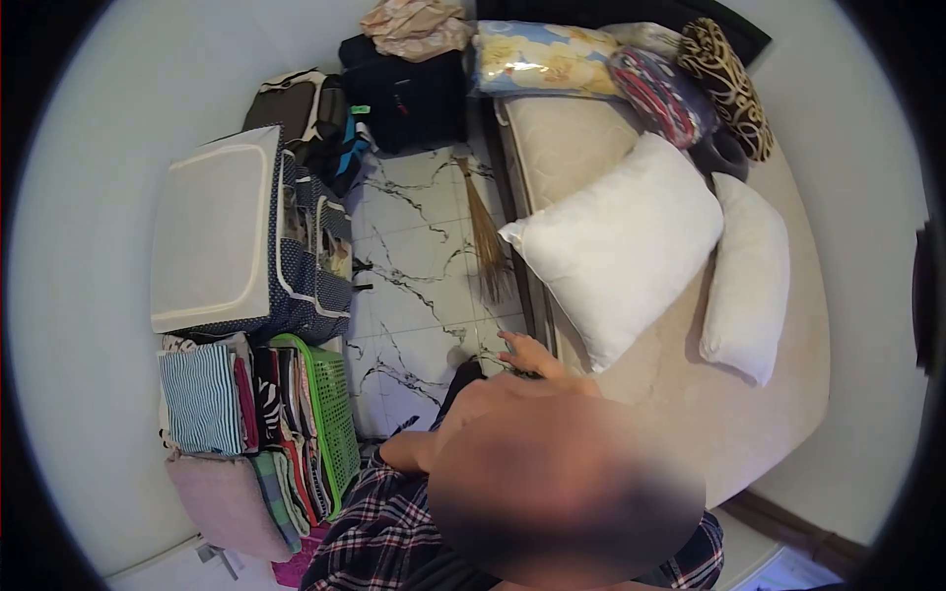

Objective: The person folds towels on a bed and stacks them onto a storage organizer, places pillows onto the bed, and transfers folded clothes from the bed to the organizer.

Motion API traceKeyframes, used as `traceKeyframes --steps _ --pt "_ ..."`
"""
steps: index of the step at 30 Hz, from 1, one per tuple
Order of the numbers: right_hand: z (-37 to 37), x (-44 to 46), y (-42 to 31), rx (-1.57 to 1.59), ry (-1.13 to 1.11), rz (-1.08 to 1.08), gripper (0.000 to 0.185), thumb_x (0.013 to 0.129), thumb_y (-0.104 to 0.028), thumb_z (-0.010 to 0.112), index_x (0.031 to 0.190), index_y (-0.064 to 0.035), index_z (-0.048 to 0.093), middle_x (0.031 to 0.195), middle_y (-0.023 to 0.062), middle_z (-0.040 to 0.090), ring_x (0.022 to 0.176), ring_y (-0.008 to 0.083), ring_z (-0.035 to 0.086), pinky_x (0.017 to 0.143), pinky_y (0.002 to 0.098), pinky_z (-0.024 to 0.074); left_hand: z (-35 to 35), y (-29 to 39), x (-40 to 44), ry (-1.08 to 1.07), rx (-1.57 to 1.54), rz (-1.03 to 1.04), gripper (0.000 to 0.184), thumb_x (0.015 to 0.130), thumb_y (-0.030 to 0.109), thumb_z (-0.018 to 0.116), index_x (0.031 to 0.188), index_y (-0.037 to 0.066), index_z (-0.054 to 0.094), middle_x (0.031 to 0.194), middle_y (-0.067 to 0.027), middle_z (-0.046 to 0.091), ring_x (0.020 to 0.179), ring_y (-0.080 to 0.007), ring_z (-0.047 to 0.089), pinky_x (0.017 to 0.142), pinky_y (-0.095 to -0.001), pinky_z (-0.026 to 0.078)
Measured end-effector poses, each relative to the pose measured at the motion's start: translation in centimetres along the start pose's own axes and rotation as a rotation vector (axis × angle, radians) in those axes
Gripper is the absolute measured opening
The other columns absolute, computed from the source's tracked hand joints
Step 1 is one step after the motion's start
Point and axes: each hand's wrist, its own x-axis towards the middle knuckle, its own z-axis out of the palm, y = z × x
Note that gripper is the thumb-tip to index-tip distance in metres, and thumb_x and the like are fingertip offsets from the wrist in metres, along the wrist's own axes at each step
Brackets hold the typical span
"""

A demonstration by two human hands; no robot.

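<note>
My right hand (528, 355), as it appears, is stretched out beside the mattress edge with its fingers apart and nothing in them. It hovers over the tiled floor, near the lower corner of a plump white pillow (626, 246). My left forearm (409, 451) comes out of a plaid sleeve (379, 522) and bends across my body towards the right wrist. Whatever my left hand does is hidden by the forearm and a blurred patch. A second white pillow (747, 281) lies on the bare mattress (680, 414), right of the first.
A stick broom (481, 231) lies on the marble-patterned floor (409, 286). Storage boxes (217, 231), bags (296, 108) and folded clothes (202, 399) by a green basket (333, 414) line the left wall. Packed bedding (547, 59) and a patterned bolster (727, 84) sit at the bed's head.
</note>
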Motion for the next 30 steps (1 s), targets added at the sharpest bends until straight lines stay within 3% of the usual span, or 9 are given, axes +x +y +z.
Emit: traceKeyframes --steps 5,10,12,14,16,18,24,26,30 --pt "-0.4 8.0 -2.3 -0.026 -0.195 -0.012 0.056 0.075 -0.037 0.055 0.12 -0.0092 0.039 0.106 0.02 0.051 0.099 0.0342 0.048 0.083 0.0425 0.0393 -5.9 2.1 1.9 -0.043 0.898 0.211 0.008 0.074 0.008 0.057 0.079 0.012 0.061 0.08 -0.0099 0.063 0.068 -0.0212 0.06 0.059 -0.0266 0.043" --pt "-1.4 16.8 -3.1 0.002 -0.257 0.02 0.055 0.075 -0.039 0.053 0.121 -0.0108 0.039 0.11 0.0188 0.049 0.103 0.0332 0.047 0.085 0.0418 0.0379 -14.8 5.5 5.3 0.041 0.91 0.229 0.028 0.075 0.006 0.055 0.101 0.018 0.054 0.08 -0.0103 0.063 0.064 -0.0207 0.06 0.059 -0.0276 0.044" --pt "-0.8 20.0 -2.0 0.032 -0.248 0.045 0.055 0.075 -0.038 0.055 0.12 -0.0106 0.04 0.111 0.0198 0.049 0.104 0.0338 0.046 0.086 0.0416 0.0374 -21.1 5.9 5.0 0.06 0.997 0.628 0.045 0.078 0.004 0.052 0.116 0.024 0.038 0.079 -0.0087 0.062 0.057 -0.0197 0.059 0.059 -0.0277 0.044" --pt "-1.5 24.1 -1.2 -0.017 -0.225 0.15 0.056 0.074 -0.036 0.057 0.12 -0.0093 0.041 0.11 0.0205 0.05 0.104 0.0337 0.046 0.087 0.041 0.0371 -26.6 7.6 3.6 0.214 0.974 0.551 0.051 0.08 0.006 0.048 0.123 0.022 0.025 0.083 -0.0078 0.06 0.06 -0.018 0.059 0.06 -0.0262 0.044" --pt "-2.9 27.8 -1.0 -0.007 -0.219 0.213 0.056 0.073 -0.036 0.058 0.12 -0.0091 0.041 0.108 0.0205 0.051 0.104 0.0336 0.047 0.087 0.0401 0.0378 -33.5 6.2 -0.8 0.592 1.215 0.366 0.047 0.08 0.01 0.048 0.123 0.015 0.031 0.089 -0.0087 0.058 0.073 -0.0199 0.058 0.066 -0.0284 0.043" --pt "-3.1 31.0 0.3 0.062 -0.12 0.252 0.056 0.073 -0.037 0.057 0.119 -0.0091 0.041 0.107 0.0203 0.052 0.102 0.0342 0.048 0.086 0.0398 0.0388 -38.3 6.7 2.0 0.591 1.494 -0.267 0.038 0.076 0.009 0.054 0.112 0.003 0.045 0.088 -0.0131 0.059 0.081 -0.0244 0.057 0.07 -0.0293 0.043" --pt "-5.4 42.1 3.0 0.525 -0.023 0.414 0.056 0.074 -0.036 0.06 0.118 -0.0065 0.042 0.097 0.0157 0.057 0.091 0.0258 0.054 0.078 0.034 0.0423 -56.4 -2.2 -15.3 -0.063 1.197 -1.867 0.061 0.074 0.044 0.05 0.115 0.001 0.042 0.114 -0.0196 0.046 0.101 -0.0353 0.048 0.084 -0.0444 0.037" --pt "-6.2 46.5 4.1 0.669 0.013 0.448 0.056 0.075 -0.035 0.059 0.12 -0.0068 0.041 0.095 0.014 0.057 0.087 0.0213 0.055 0.076 0.0324 0.0429 -60.3 -5.5 -23.6 0.154 1.139 -1.656 0.064 0.072 0.047 0.054 0.113 -0.002 0.045 0.107 -0.0222 0.051 0.102 -0.0341 0.047 0.085 -0.0393 0.038" --pt "-4.3 56.4 10.0 1.115 0.061 0.756 0.066 0.072 -0.029 0.064 0.126 -0.0128 0.03 0.081 0.0033 0.055 0.062 0.0092 0.048 0.057 0.0293 0.0436 -62.2 -7.4 -27.0 0.377 1.127 -2.221 0.092 0.063 0.044 0.064 0.131 0.005 0.017 0.128 -0.0234 0.028 0.113 -0.0435 0.032 0.087 -0.0516 0.034"
